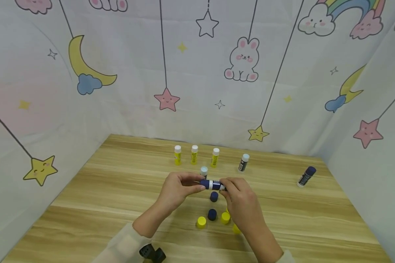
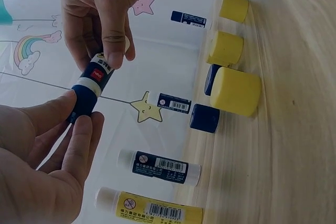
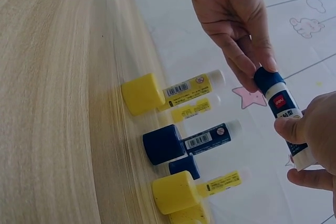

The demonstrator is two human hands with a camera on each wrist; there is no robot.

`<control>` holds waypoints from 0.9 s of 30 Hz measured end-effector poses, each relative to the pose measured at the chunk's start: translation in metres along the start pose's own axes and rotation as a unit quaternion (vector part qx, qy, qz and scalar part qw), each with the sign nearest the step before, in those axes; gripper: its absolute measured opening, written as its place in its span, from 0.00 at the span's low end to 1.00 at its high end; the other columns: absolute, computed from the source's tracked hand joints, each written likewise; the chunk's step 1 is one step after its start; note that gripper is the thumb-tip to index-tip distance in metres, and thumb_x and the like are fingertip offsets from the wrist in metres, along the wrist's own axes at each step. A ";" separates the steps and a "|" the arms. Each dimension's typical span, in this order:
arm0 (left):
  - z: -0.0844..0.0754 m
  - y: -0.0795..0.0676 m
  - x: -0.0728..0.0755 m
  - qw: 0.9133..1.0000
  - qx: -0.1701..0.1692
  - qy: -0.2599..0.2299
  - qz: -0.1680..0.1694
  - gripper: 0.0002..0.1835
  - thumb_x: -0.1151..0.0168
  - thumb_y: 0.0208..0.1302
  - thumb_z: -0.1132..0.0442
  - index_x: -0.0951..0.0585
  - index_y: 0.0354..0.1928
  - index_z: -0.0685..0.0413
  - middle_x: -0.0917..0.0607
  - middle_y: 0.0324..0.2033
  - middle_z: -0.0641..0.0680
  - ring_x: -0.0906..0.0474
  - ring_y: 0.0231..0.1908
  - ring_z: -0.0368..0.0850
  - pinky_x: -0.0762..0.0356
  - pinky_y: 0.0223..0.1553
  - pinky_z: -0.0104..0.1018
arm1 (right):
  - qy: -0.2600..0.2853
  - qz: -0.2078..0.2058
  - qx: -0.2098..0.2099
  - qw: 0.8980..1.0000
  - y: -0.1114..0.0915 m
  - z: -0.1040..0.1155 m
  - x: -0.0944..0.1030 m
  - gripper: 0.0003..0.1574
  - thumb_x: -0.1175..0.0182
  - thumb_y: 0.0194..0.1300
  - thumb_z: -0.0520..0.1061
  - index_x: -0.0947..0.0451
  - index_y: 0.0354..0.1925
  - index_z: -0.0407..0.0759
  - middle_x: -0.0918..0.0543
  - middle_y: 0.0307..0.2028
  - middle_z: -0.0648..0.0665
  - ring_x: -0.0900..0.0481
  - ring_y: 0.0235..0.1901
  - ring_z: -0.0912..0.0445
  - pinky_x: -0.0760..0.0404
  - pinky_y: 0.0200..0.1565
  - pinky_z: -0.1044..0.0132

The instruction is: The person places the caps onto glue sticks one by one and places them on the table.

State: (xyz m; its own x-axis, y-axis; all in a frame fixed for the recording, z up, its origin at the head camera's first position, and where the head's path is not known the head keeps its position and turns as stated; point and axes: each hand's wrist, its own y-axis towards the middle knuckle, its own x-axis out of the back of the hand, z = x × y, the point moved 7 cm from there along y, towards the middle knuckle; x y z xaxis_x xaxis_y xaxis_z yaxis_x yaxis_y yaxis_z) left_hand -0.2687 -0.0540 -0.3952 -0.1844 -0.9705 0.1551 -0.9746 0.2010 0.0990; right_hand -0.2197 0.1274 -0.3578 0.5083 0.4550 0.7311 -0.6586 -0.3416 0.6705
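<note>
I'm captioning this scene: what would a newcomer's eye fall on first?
Probably the navy glue stick held between the left hand and the right hand, over the table. Below it in the head view cluster yellow caps and navy caps. Behind, pale cloth shows stars, moons and a rabbit.

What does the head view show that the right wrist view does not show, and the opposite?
Only the head view: the standing navy-capped glue stick at far right and a printed crescent moon. Only the right wrist view: the red logo on the held glue stick. Both: that stick, the left grip and right grip, loose yellow caps, loose navy caps and yellow glue sticks.
</note>
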 end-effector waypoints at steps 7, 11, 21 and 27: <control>-0.002 0.000 -0.001 1.000 0.003 -0.002 0.002 0.12 0.24 0.58 0.65 0.10 0.45 0.55 0.10 0.46 0.54 0.13 0.44 0.47 0.14 0.44 0.36 | -0.006 0.001 0.002 1.000 0.001 0.001 0.002 0.20 0.23 0.54 0.36 0.14 0.47 0.39 0.16 0.43 0.47 0.18 0.43 0.54 0.14 0.44 0.67; -0.002 0.000 -0.001 1.000 0.005 -0.002 0.001 0.12 0.24 0.57 0.65 0.10 0.44 0.55 0.10 0.45 0.54 0.13 0.44 0.47 0.14 0.44 0.37 | -0.006 -0.001 0.006 1.000 0.001 0.003 0.003 0.20 0.23 0.54 0.36 0.14 0.47 0.40 0.15 0.42 0.47 0.18 0.43 0.55 0.14 0.44 0.67; -0.006 -0.001 -0.002 1.000 -0.003 0.004 -0.006 0.11 0.23 0.57 0.65 0.10 0.43 0.55 0.10 0.45 0.54 0.12 0.44 0.47 0.14 0.43 0.37 | -0.006 -0.010 0.010 1.000 0.003 0.004 0.005 0.21 0.23 0.53 0.35 0.13 0.47 0.39 0.15 0.42 0.46 0.17 0.42 0.54 0.14 0.44 0.67; -0.007 -0.001 -0.002 1.000 -0.001 0.013 -0.015 0.11 0.23 0.56 0.64 0.09 0.42 0.55 0.10 0.45 0.53 0.13 0.43 0.46 0.14 0.43 0.37 | -0.011 -0.004 0.005 1.000 0.004 0.007 0.008 0.21 0.22 0.53 0.35 0.13 0.47 0.39 0.15 0.41 0.47 0.17 0.42 0.54 0.14 0.44 0.67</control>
State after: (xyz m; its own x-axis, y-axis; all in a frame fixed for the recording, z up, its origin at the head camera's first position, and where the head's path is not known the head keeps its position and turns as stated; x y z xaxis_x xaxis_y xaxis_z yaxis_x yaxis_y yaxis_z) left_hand -0.2668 -0.0509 -0.3889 -0.1511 -0.9726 0.1769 -0.9793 0.1716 0.1069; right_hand -0.2141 0.1238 -0.3486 0.5255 0.4392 0.7286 -0.6495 -0.3461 0.6771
